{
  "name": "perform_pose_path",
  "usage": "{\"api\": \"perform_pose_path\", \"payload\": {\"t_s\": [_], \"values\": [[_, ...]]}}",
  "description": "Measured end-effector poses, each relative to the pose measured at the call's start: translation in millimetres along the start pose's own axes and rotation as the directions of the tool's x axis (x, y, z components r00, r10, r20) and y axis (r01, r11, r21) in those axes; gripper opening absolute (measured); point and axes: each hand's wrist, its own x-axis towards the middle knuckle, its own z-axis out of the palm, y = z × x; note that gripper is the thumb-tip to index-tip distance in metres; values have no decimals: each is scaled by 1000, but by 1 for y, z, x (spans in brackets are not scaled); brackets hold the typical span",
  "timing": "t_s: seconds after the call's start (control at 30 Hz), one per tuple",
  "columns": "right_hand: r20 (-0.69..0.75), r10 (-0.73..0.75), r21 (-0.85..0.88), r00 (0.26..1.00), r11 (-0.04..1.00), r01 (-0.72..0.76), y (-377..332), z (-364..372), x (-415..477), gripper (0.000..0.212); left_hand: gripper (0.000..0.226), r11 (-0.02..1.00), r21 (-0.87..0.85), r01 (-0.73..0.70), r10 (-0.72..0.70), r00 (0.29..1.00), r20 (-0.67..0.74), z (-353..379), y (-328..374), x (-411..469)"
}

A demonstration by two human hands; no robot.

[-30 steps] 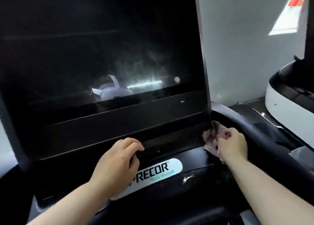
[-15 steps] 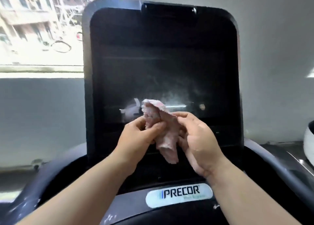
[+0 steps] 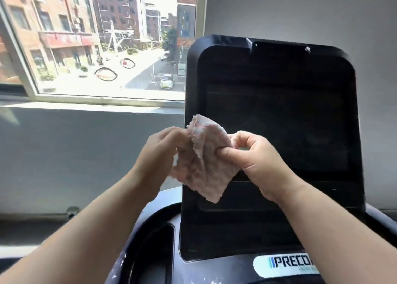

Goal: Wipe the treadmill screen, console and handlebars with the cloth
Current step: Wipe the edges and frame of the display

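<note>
Cloth (image 3: pixel 206 161) has left the console (image 3: pixel 214 268) (wiping paused); left hand (image 3: pixel 159 155) and right hand (image 3: pixel 260 159) now pinch it before the screen (image 3: pixel 290 122), probably refolding for the next pass.

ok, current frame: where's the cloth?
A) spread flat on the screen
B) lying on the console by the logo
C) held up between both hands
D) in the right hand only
C: the cloth hangs crumpled in front of the dark screen, with the left hand holding one side and the right hand pinching the other.
</note>
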Motion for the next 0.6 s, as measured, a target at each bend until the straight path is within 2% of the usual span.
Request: {"api": "perform_pose_path", "payload": {"t_s": [0.07,0.13,0.2,0.3,0.4,0.47,0.53,0.6], "values": [[23,-12,-95,1000,995,14,-8,5,7,18,37,996,76,49,-57,993,104,-11,3,7],[50,-18,-189,999,982,27,-18,10,15,17,31,972,228,61,-99,982,160,-19,0,14],[51,-26,-248,998,968,38,-24,16,23,16,21,965,245,97,-147,969,196,-27,-5,19],[20,-14,-289,1000,957,19,-21,26,38,19,21,976,48,212,-217,951,218,-38,-18,21],[-38,-41,-386,998,922,23,-15,31,52,17,26,919,-143,368,-374,927,-18,-54,-34,21],[-73,-58,-408,996,913,23,-11,30,58,14,23,871,-309,382,-443,883,-156,-66,-48,19],[-110,-89,-453,990,891,30,-3,28,59,12,19,840,-437,320,-422,893,-157,-70,-66,10],[-132,-131,-541,983,840,39,9,29,56,13,18,845,-402,353,-410,910,-65,-53,-90,-6]]}}
